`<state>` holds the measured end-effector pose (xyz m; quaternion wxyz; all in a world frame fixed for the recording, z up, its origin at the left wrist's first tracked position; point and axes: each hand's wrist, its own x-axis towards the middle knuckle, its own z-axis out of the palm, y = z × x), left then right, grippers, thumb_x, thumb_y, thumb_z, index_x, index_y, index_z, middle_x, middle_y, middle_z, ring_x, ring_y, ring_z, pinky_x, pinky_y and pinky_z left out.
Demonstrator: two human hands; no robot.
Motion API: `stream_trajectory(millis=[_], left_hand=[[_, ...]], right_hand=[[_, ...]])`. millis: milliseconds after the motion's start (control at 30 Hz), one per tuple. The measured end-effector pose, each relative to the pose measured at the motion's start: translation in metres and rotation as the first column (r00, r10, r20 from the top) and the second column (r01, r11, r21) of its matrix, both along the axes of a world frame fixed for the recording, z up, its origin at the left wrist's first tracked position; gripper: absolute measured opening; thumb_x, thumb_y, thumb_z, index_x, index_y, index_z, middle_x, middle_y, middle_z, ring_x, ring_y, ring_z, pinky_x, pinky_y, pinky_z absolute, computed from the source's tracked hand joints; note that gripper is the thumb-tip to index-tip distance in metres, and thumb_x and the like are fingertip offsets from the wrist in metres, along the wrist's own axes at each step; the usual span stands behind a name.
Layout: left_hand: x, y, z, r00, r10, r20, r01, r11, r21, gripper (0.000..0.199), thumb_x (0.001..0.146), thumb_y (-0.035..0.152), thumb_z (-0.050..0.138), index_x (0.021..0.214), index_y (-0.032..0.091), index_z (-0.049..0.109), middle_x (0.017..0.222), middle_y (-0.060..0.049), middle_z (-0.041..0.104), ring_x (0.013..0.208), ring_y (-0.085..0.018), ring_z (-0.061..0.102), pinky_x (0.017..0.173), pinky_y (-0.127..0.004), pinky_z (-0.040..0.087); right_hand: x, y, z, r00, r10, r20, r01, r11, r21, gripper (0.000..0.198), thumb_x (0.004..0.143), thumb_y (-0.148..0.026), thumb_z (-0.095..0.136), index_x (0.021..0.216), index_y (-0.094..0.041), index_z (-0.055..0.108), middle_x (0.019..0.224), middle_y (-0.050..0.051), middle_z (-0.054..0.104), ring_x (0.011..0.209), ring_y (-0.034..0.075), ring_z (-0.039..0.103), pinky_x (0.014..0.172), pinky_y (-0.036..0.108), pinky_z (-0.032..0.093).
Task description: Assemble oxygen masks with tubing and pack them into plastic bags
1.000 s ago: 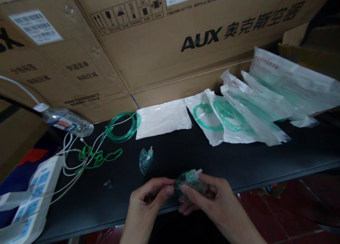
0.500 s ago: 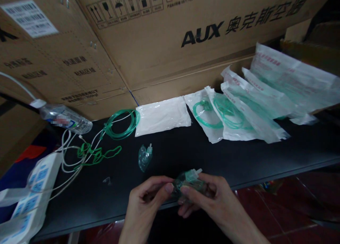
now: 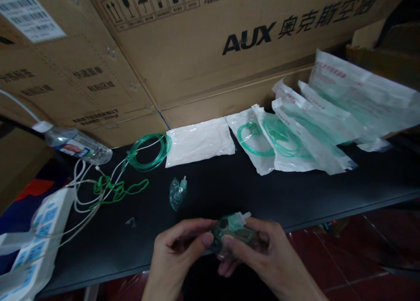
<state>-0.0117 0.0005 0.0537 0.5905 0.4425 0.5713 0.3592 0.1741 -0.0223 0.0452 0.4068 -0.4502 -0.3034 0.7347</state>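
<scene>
Both hands hold a clear green-tinted oxygen mask (image 3: 234, 231) over the near edge of the black table. My left hand (image 3: 185, 246) is closed on its left rim, thumb and fingers pinching. My right hand (image 3: 259, 246) grips the other side, its thumb pressed on the front of the shell. A pale connector (image 3: 239, 220) sticks up from the mask towards the right. Beyond my hands, a smaller clear mask (image 3: 177, 194) lies on the table. Some of my fingers are hidden behind the held mask.
Coiled green tubing (image 3: 149, 153), a green elastic strap (image 3: 118, 189) and white cables lie left, near a power strip (image 3: 46, 231) and a plastic bottle (image 3: 77, 143). A white packet (image 3: 200, 142) and several bagged sets (image 3: 288, 139) line the back, before a large carton (image 3: 197, 64).
The mask stays in both hands and has turned slightly, showing more of its shell. The whole view has shifted a little; the things on the table lie as before.
</scene>
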Motion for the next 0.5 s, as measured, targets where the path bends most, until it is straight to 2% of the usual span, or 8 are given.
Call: stream_trajectory(millis=[167,300,367,433,500], left_hand=[[-0.002,-0.004,0.0,1.0,0.01,0.003,-0.01,1.0,0.016,0.027,0.07,0.042,0.089,0.081,0.018,0.085,0.084,-0.012,0.084,0.078,-0.03,0.08,0.073,-0.035,0.066],[0.001,-0.008,0.006,0.999,0.037,-0.016,-0.036,0.999,0.027,0.027,0.069,0.043,0.089,0.082,0.019,0.084,0.085,-0.011,0.084,0.078,-0.028,0.079,0.071,-0.033,0.065],[0.004,-0.011,0.009,0.994,0.104,-0.027,-0.103,0.994,0.034,0.03,0.068,0.045,0.089,0.082,0.019,0.083,0.084,-0.01,0.083,0.079,-0.027,0.078,0.071,-0.031,0.064],[0.007,-0.013,0.009,0.986,0.164,-0.034,-0.163,0.986,0.035,0.034,0.07,0.05,0.088,0.079,0.018,0.081,0.08,-0.008,0.08,0.078,-0.025,0.076,0.071,-0.03,0.062],[0.009,-0.015,0.006,0.987,0.161,-0.014,-0.161,0.987,0.011,0.04,0.071,0.056,0.086,0.076,0.017,0.078,0.075,-0.006,0.076,0.076,-0.023,0.072,0.071,-0.028,0.059]], right_hand=[[0.005,-0.005,0.005,0.998,0.064,0.002,-0.064,0.998,0.026,0.032,0.083,-0.048,0.083,0.09,-0.017,0.079,0.07,0.003,0.081,0.063,0.016,0.078,0.063,0.022,0.063],[0.008,-0.006,0.012,0.996,0.069,0.056,-0.077,0.985,0.155,0.017,0.086,-0.039,0.08,0.092,-0.022,0.08,0.077,0.001,0.082,0.072,0.015,0.079,0.071,0.019,0.062],[0.009,-0.004,0.011,0.991,0.03,0.129,-0.066,0.957,0.284,0.011,0.085,-0.03,0.082,0.094,-0.025,0.079,0.083,-0.001,0.082,0.075,0.014,0.079,0.072,0.017,0.06],[0.01,-0.003,0.007,0.974,-0.029,0.224,-0.07,0.904,0.422,0.017,0.084,-0.023,0.082,0.1,-0.027,0.078,0.089,-0.002,0.081,0.078,0.013,0.077,0.073,0.015,0.059],[0.01,-0.002,0.0,0.95,-0.064,0.304,-0.11,0.846,0.521,0.022,0.087,-0.018,0.077,0.106,-0.029,0.076,0.097,-0.002,0.08,0.083,0.014,0.076,0.077,0.017,0.058]])
